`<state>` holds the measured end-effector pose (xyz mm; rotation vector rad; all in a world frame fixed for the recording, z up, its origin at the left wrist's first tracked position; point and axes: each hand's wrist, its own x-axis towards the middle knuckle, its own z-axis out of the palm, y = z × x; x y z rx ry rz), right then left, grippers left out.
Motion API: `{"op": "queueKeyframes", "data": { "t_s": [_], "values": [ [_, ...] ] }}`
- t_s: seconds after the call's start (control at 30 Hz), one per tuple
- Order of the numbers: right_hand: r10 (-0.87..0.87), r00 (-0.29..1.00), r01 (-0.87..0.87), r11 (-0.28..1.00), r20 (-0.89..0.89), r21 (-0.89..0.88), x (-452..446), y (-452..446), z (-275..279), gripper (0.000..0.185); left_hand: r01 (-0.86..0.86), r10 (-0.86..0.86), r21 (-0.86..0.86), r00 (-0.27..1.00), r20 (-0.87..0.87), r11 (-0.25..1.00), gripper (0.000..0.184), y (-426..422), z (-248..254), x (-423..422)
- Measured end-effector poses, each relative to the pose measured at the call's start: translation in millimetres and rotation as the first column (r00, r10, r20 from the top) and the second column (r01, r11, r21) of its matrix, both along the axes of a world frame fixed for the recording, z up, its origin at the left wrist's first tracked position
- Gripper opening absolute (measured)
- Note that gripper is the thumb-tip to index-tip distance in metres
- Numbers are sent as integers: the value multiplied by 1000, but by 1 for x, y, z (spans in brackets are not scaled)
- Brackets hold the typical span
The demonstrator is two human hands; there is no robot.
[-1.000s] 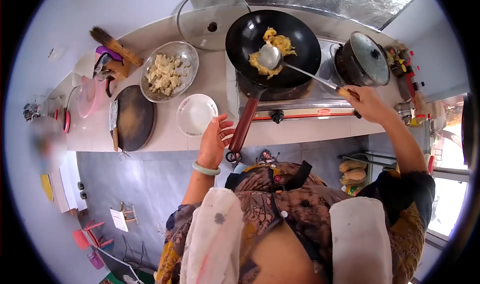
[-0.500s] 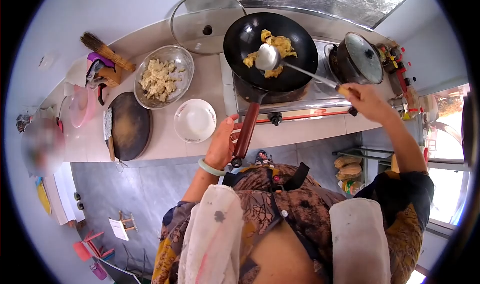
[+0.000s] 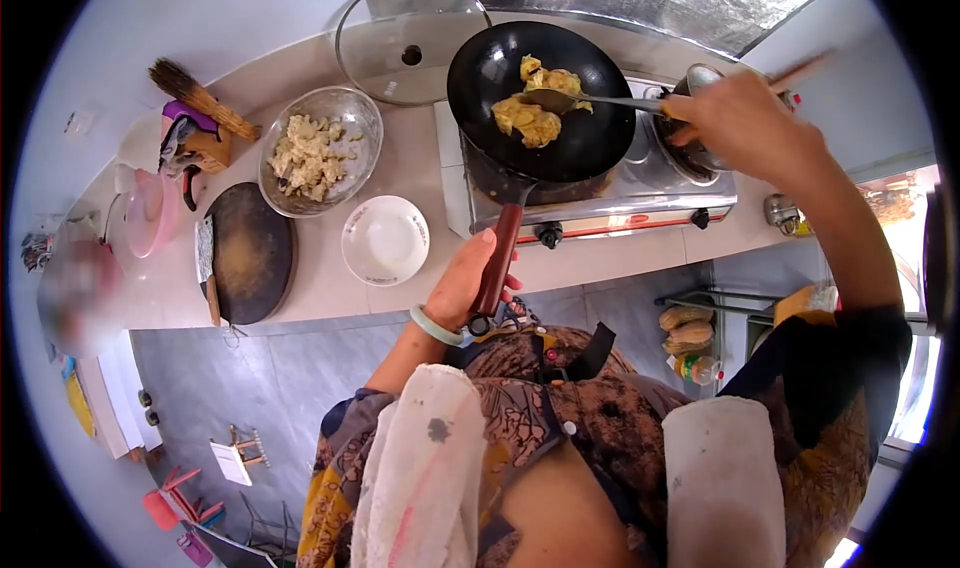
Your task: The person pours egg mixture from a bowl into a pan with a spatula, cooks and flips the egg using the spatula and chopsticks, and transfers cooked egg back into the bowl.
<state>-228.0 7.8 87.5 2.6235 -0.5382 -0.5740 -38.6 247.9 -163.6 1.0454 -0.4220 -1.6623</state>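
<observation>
A black wok (image 3: 590, 68) sits on the gas stove (image 3: 640, 203), with yellow cooked egg (image 3: 530, 123) in its middle. My left hand (image 3: 465, 278) is wrapped round the wok's dark red handle (image 3: 500, 258), a pale green bangle at the wrist. My right hand (image 3: 745, 123), slightly blurred, grips the wooden end of a metal ladle (image 3: 620, 101). The ladle's bowl rests among the egg pieces, tilted on its side. To the left of the handle, a white plate (image 3: 385, 241) lies on the counter.
Left of the wok are a glass lid (image 3: 400, 73), a bowl (image 3: 365, 118) of pale lumpy food and a round dark board (image 3: 250, 253) with a cleaver (image 3: 206, 258). A pot (image 3: 700, 76), partly hidden by my right arm, stands at the right. The counter edge (image 3: 350, 323) runs below.
My left hand has moved right and closed round the wok handle. My right hand has risen, and the ladle has turned onto its side among the egg.
</observation>
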Motion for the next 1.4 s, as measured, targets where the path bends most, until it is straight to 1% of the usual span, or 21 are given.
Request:
{"op": "queueKeyframes", "data": {
  "t_s": [0.1,0.13,0.2,0.3,0.37,0.4,0.43,0.53,0.63,0.73,0.77,0.8,0.87,0.97,1.07,1.1,1.2,1.23,1.33,1.4],
  "values": [
    [248,943,-277,955,-221,-109,58,20,0,13,49,-49,11,998,45,999,57,-1,-1,0],
    [268,927,-302,948,-262,-99,71,26,3,14,63,-64,10,996,60,998,57,-1,-3,0],
    [305,887,-351,933,-347,-75,89,34,11,16,60,-59,-23,998,37,998,58,-1,-8,0],
    [178,942,-194,981,-286,-28,80,16,9,18,56,-56,-47,998,7,997,60,-1,-11,-1],
    [-19,984,21,1000,-179,10,54,2,0,19,56,-56,-41,998,-8,998,60,0,-12,0],
    [-122,985,127,991,-126,38,44,-4,-1,19,61,-61,-32,998,-13,998,59,0,-13,-1],
    [-274,957,286,948,-97,137,38,-2,4,20,69,-70,-24,997,-15,997,59,0,-12,-1],
    [-289,954,259,928,80,268,14,-6,4,25,74,-74,6,996,-56,997,60,1,-9,-1],
    [-259,952,229,955,162,187,-6,7,12,30,80,-78,13,993,-89,997,59,1,-9,0],
    [-288,955,273,947,72,168,-10,22,12,32,93,-93,-6,990,-105,996,57,-1,-12,-1],
    [-189,982,187,977,14,100,-6,30,9,37,98,-100,-18,989,-110,995,57,-1,-14,-1],
    [-37,999,32,990,29,140,-14,22,-7,40,97,-99,-22,989,-108,995,57,-1,-15,-2],
    [69,998,-68,997,-15,35,-11,37,-40,42,93,-96,-31,990,-101,995,56,-2,-18,-2],
    [54,998,-53,998,-35,33,-8,40,-51,45,90,-92,-34,991,-93,995,56,-2,-21,-3],
    [-15,998,20,997,-62,81,-15,42,-27,49,89,-91,-33,994,-65,995,55,-3,-18,-2],
    [-32,999,35,996,-44,78,-20,39,-19,48,88,-90,-31,994,-69,996,56,-3,-18,-3],
    [-80,995,78,996,-53,-36,-33,32,4,48,83,-85,-30,994,-76,996,57,-2,-17,-3],
    [-36,999,36,994,-5,-108,-41,28,4,47,80,-83,-34,994,-78,996,57,-2,-16,-3],
    [47,998,-43,993,28,-109,-47,14,3,48,76,-79,-37,993,-91,996,58,-3,-20,-3],
    [72,996,-75,995,-56,-59,-42,17,-24,49,80,-84,-46,991,-101,996,58,-3,-22,-4]
  ]
}}
